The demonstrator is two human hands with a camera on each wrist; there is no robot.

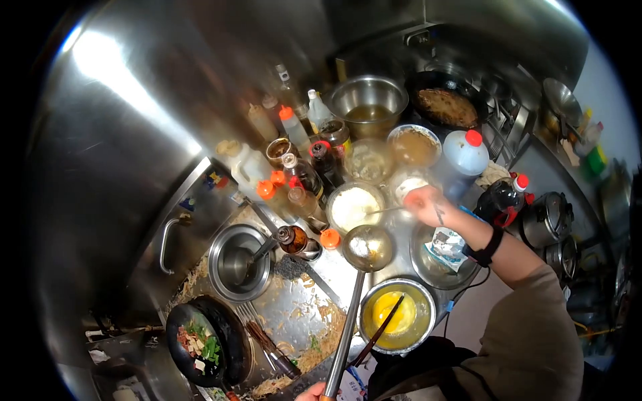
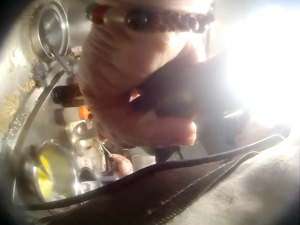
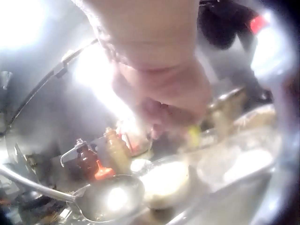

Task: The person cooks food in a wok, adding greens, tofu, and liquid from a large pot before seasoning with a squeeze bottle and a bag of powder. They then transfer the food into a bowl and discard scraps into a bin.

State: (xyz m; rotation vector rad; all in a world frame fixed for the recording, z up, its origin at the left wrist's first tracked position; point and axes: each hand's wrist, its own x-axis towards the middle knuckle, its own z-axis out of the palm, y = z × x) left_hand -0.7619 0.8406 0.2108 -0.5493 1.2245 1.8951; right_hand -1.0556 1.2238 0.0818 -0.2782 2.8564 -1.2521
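My left hand (image 1: 310, 392), at the bottom edge of the head view, grips the handle end of a long metal ladle (image 1: 349, 321). The ladle's round bowl (image 1: 368, 248) hangs in front of a bowl of white contents (image 1: 354, 207). My right hand (image 1: 426, 203) pinches a thin spoon handle (image 1: 386, 210) whose far end reaches into that bowl. In the right wrist view the ladle bowl (image 3: 110, 199) is beside the white bowl (image 3: 166, 183). Below the ladle, a metal bowl of beaten egg (image 1: 394, 314) has dark chopsticks (image 1: 384, 327) resting in it.
Sauce bottles (image 1: 304, 174) crowd the back left. A steel pot (image 1: 241, 264) and a black wok (image 1: 200, 344) with chopped food stand at left. A large jug with a red cap (image 1: 465, 157) stands behind my right hand. Noodle scraps litter the metal counter (image 1: 274, 304).
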